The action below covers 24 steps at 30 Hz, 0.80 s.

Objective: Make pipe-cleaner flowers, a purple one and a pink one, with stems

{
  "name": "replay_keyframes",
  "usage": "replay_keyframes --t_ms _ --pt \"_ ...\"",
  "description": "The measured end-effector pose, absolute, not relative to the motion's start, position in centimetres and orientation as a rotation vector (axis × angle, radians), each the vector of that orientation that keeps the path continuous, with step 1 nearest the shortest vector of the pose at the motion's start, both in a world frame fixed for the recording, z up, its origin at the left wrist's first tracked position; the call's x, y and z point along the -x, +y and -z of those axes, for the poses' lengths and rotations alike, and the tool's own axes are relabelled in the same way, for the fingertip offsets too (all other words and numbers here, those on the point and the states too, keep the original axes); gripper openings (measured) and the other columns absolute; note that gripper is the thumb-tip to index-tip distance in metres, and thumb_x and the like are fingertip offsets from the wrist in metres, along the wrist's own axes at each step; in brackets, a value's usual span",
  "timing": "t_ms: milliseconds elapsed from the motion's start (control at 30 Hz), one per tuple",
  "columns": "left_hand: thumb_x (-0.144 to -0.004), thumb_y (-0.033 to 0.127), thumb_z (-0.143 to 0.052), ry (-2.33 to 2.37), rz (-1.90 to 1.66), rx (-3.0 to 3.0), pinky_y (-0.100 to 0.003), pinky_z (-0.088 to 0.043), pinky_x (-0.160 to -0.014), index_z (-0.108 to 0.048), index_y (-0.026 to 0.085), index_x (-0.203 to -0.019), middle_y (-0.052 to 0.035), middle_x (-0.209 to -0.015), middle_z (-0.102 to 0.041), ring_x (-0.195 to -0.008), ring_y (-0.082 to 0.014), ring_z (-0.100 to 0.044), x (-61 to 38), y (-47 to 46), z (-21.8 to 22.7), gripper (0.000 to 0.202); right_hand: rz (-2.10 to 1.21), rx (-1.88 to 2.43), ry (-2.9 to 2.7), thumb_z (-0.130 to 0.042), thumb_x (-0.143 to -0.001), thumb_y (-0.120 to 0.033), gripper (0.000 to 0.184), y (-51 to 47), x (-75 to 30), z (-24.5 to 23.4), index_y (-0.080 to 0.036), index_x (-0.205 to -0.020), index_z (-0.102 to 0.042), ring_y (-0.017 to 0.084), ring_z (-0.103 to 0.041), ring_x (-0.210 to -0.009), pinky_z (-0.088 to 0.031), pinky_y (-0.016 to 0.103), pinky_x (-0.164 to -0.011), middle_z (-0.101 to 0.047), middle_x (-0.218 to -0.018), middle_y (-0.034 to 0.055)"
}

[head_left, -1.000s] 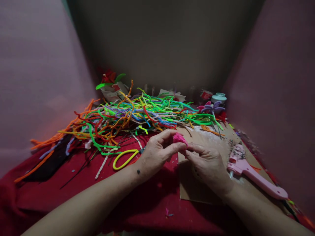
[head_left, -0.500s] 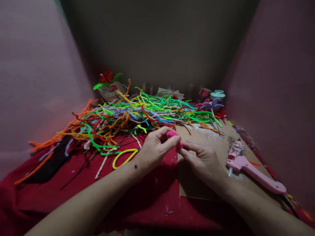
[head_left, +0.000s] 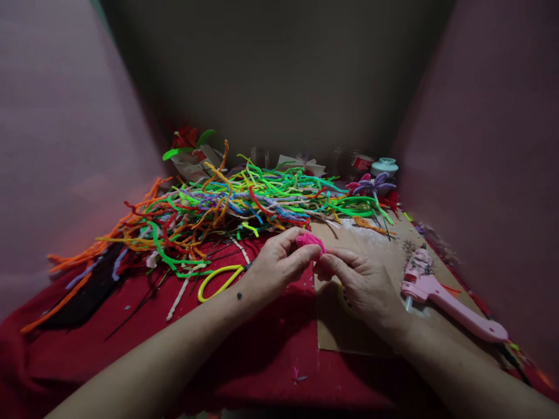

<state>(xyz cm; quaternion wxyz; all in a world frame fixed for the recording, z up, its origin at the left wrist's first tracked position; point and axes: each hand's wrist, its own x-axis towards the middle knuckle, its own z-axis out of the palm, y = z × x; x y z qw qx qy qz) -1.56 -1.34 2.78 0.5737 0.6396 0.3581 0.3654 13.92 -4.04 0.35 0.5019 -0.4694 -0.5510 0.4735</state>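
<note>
A small bright pink fuzzy piece [head_left: 311, 240], which looks like bent pipe cleaner, is held up between my hands above the table. My left hand [head_left: 282, 262] pinches it between thumb and fingers. From the right, my right hand [head_left: 360, 279] closes its thumb and fingertips on the lower right end of the same piece. Part of the piece is hidden by the fingers. Under my right hand lies a cardboard sheet [head_left: 332, 331], and a yellow curved object shows partly beneath the palm. Beside my left wrist is a yellow looped handle [head_left: 218, 284].
A heap of colourful pipe cleaners [head_left: 262, 195] spreads across the back of the red cloth [head_left: 244, 372]. A pink glue gun [head_left: 454, 302] rests on the cardboard's right side. Behind are a purple pipe-cleaner flower [head_left: 374, 184], a light blue jar [head_left: 384, 167] and a red flower [head_left: 186, 137].
My right hand has turned slightly, its thumb now higher against the pink piece. My left hand keeps its pinch. The yellow object under my right palm has come into view.
</note>
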Motion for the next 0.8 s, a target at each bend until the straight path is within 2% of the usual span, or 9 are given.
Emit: replay_keyframes --t_ms 167,367,533,733,800 --pt "-0.090 0.039 -0.047 0.826 -0.918 -1.472 -0.019 -0.033 -0.047 -0.051 0.017 -0.093 0.0036 -0.065 -0.055 -0.047 -0.0050 -0.043 1.82 -1.26 -3.03 0.023 -1.119 1.144 -1.296 -0.061 -0.077 -0.033 0.023 -4.18 -13.86 -0.85 -0.018 -0.061 -0.068 0.013 -0.055 -0.059 -0.047 0.026 -0.062 -0.062 -0.059 -0.0003" --pt "-0.092 0.039 -0.042 0.822 -0.895 -1.530 -0.019 -0.034 -0.046 -0.053 0.016 -0.090 0.0025 -0.064 -0.055 -0.045 -0.0053 -0.044 1.83 -1.10 -2.88 0.026 -1.127 1.106 -1.243 -0.064 -0.074 -0.033 0.017 -4.19 -13.88 -0.54 -0.018 -0.072 -0.072 0.013 -0.057 -0.060 -0.048 0.026 -0.064 -0.066 -0.062 0.0003" --pt "-0.092 0.037 -0.041 0.852 -0.918 -1.672 -0.019 -0.035 -0.045 -0.056 0.014 -0.088 0.0027 -0.061 -0.052 -0.044 -0.0054 -0.043 1.79 -1.29 -2.89 0.027 -1.181 1.102 -1.182 -0.067 -0.072 -0.033 0.020 -3.97 -13.76 -0.36 -0.018 -0.080 -0.075 0.013 -0.056 -0.059 -0.048 0.027 -0.063 -0.066 -0.061 0.0004" --pt "-0.092 0.033 -0.042 0.850 -0.893 -1.931 -0.018 -0.036 -0.048 -0.055 0.014 -0.116 0.0033 -0.061 -0.049 -0.050 -0.0070 -0.043 2.44 -0.93 -2.91 0.033 -1.288 1.063 -1.145 -0.068 -0.071 -0.033 0.020 -3.83 -13.75 -0.04 -0.017 -0.081 -0.076 0.012 -0.054 -0.060 -0.047 0.026 -0.062 -0.067 -0.064 0.0010" --pt "-0.091 0.033 -0.043 0.849 -0.876 -1.960 -0.019 -0.036 -0.050 -0.056 0.015 -0.116 0.0027 -0.064 -0.051 -0.052 -0.0072 -0.043 2.51 -0.83 -2.99 0.033 -1.297 1.070 -1.148 -0.069 -0.071 -0.033 0.019 -3.87 -13.78 -0.10 -0.017 -0.079 -0.076 0.012 -0.054 -0.059 -0.046 0.026 -0.062 -0.067 -0.064 0.0007"
